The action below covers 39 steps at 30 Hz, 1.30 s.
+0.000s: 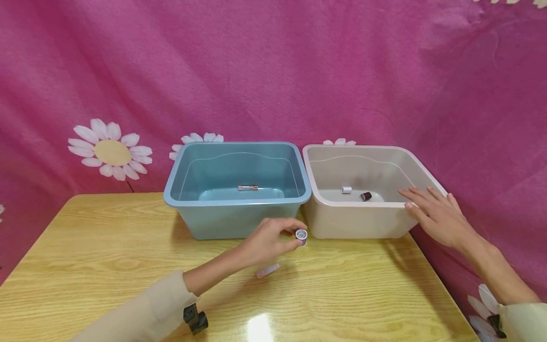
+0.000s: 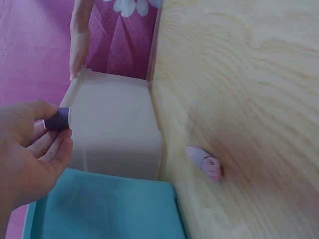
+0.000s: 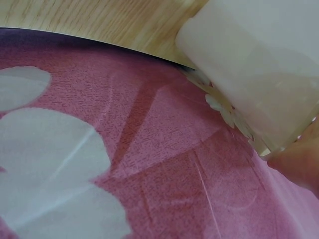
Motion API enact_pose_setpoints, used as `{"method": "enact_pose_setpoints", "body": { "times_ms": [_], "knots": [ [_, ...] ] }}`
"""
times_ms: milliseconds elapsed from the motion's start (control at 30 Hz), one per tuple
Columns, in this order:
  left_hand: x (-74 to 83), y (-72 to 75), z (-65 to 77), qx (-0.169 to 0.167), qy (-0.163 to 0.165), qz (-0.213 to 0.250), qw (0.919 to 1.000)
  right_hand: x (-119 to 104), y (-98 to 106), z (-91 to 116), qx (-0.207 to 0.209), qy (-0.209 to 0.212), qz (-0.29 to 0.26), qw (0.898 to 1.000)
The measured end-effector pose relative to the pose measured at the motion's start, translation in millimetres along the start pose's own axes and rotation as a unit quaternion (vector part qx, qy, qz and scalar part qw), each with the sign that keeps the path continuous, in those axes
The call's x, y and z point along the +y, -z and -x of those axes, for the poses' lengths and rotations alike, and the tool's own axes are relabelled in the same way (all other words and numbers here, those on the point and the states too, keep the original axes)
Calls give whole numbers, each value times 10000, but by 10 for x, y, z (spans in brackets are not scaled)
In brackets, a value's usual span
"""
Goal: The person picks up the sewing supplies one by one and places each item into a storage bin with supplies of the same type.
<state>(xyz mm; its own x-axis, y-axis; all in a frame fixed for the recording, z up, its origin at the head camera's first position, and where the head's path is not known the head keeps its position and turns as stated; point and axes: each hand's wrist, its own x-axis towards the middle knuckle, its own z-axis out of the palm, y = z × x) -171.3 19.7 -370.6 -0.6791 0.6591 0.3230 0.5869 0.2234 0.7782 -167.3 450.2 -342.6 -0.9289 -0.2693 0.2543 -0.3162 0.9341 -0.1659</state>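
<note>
My left hand (image 1: 273,241) pinches a dark purple thread spool (image 1: 301,236) between thumb and fingers, above the table in front of the two bins. In the left wrist view the spool (image 2: 58,119) shows its dark thread and pale end rims. My right hand (image 1: 440,216) lies with straight fingers at the right front corner of the beige bin (image 1: 354,221). Inside that bin are a white spool (image 1: 346,190) and a dark brown spool (image 1: 365,196). A small pink bundle (image 1: 268,271) lies on the table below my left hand; its kind is unclear.
Left of the beige bin, a blue bin (image 1: 239,221) stands against it, with a small banded, orange-and-white bundle (image 1: 248,188) on its floor. Both stand on a wooden table (image 1: 107,256). A pink flowered cloth (image 1: 256,71) hangs behind and past the table's right edge.
</note>
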Motion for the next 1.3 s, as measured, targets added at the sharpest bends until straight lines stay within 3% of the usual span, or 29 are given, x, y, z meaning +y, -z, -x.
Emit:
{"method": "enact_pose_setpoints", "body": {
  "times_ms": [600,1000,1300],
  "knots": [
    [116,27,-282,169,-521,-59,9985,-7,-3,33,-42,-130,-116,9998],
    [195,87,-511,91,-274,127,9995,-10,-8,20,-5,-92,-115,9999],
    [247,109,-703,75,-197,-125,9997,-10,4,6,4,-63,-53,10000]
  ]
}}
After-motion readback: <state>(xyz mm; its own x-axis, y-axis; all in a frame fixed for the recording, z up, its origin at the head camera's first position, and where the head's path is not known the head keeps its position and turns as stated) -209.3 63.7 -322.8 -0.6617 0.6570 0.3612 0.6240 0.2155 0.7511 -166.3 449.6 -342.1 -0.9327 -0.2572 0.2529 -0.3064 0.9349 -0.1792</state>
